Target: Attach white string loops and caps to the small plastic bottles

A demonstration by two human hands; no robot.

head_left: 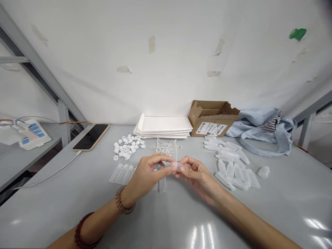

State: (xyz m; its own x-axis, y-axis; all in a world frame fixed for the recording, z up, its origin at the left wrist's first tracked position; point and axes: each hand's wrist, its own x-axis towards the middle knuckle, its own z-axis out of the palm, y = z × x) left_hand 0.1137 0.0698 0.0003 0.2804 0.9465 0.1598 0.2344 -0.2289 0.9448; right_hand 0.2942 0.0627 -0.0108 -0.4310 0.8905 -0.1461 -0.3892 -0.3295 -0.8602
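Note:
Over the grey table, my right hand (198, 176) grips a small translucent plastic tube (179, 166) lying roughly sideways. My left hand (147, 169) pinches the tube's left end between thumb and fingers. A thin white strap (176, 152) sticks up from that end; the fingers partly hide how it sits there. Behind the hands lies a heap of white ring-ended straps (164, 147). Small white caps (127, 147) are piled to its left. A row of translucent tubes (122, 173) lies beside and partly under my left hand. More loose tubes (233, 162) are scattered right of my right hand.
A stack of white padded envelopes (163, 126) stands against the wall, beside an opened cardboard box (211, 121). Light-blue cloth (261, 128) is bunched at the back right. At left lies a phone (92, 137) on a white cable (57, 172).

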